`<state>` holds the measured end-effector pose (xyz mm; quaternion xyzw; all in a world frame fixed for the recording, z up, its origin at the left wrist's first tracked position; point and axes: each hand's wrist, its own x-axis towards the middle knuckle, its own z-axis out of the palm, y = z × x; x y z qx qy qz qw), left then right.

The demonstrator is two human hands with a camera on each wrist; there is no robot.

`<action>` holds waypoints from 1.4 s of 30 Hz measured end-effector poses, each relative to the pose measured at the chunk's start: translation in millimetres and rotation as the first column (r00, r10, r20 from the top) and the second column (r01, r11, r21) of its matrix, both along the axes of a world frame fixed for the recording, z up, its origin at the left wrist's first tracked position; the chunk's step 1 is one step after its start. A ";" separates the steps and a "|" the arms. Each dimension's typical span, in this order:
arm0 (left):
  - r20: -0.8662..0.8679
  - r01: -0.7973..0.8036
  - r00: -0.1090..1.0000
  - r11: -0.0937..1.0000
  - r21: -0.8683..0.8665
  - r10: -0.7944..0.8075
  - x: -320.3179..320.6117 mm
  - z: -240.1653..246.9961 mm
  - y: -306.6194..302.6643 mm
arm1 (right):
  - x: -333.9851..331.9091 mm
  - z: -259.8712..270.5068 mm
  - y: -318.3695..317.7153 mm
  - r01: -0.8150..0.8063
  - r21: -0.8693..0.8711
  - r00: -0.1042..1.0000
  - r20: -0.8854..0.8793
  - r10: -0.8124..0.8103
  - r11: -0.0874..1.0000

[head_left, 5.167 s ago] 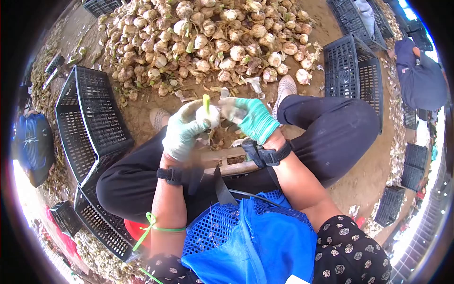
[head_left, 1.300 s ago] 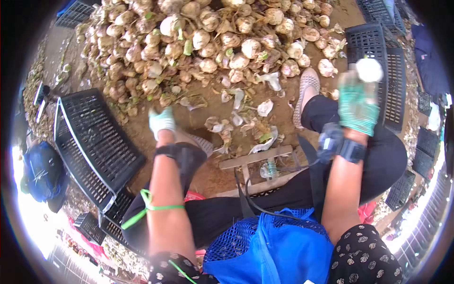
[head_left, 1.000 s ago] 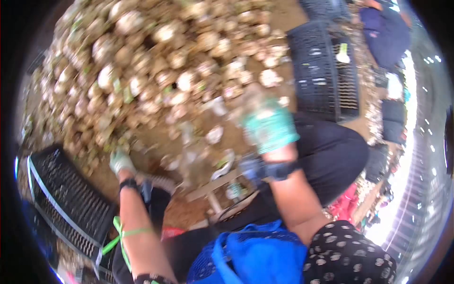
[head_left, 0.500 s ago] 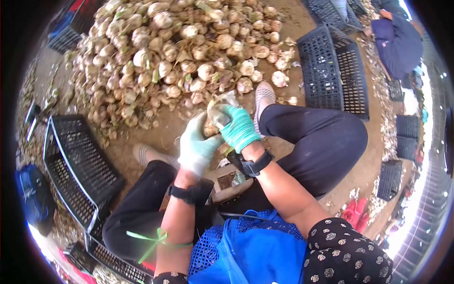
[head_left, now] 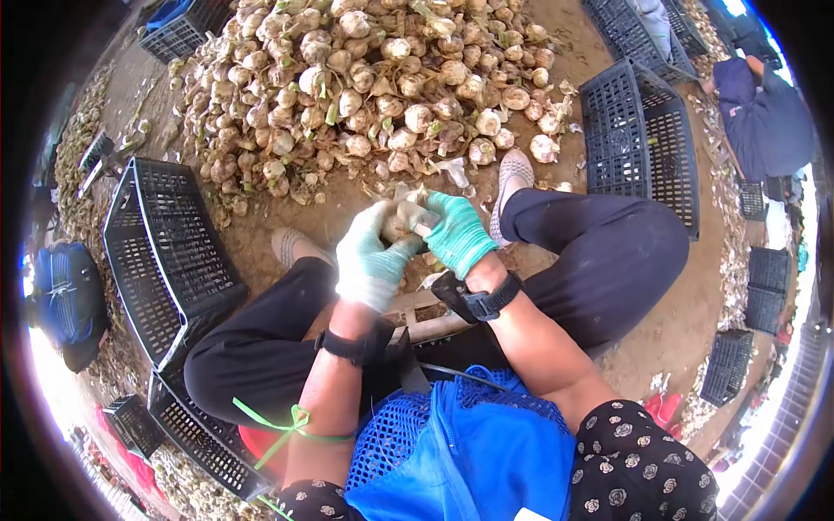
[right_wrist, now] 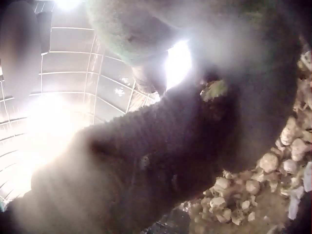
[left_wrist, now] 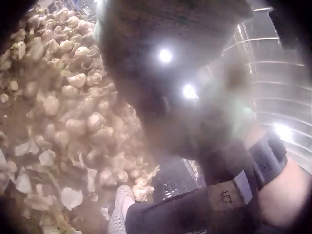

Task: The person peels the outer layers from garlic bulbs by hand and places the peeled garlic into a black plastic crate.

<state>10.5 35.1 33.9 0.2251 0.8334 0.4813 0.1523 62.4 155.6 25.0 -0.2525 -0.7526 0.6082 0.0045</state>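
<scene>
Brought together from well apart a second ago, the left hand [head_left: 368, 260] and right hand [head_left: 459, 234] are now closed around a garlic bulb [head_left: 397, 227], held between them on the near side of the garlic pile [head_left: 373, 104]. It is gripped by the left and seemingly pinched by the right; exact fingertip contact cannot be told. For clean peeling, it should be steadied firmly and loose skin drawn off without bruising.

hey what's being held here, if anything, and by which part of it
A garlic bulb, between the left hand and right hand; it's mostly covered, so the exact part gripped can't be told.
</scene>
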 end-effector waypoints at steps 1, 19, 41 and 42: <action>-0.022 0.028 0.999 0.999 -0.018 -0.028 1.5 2.6 -1.8 | 0.7 -0.6 -0.7 -0.001 0.002 1.000 0.000 0.001 1.000; 0.294 -0.114 0.955 0.966 0.232 0.042 -6.5 -15.0 -34.5 | 14.9 1.8 -1.3 0.079 -0.487 0.987 -0.086 -0.137 0.870; 0.806 -0.302 0.505 0.812 0.499 -0.307 -17.2 2.5 -44.4 | 9.8 3.0 -5.7 -0.066 -0.058 0.976 -0.212 0.053 0.996; 0.801 -0.257 0.548 0.864 0.434 -0.239 -16.3 4.6 -41.7 | 7.9 8.4 -8.0 -0.068 -0.209 0.984 -0.177 0.031 0.976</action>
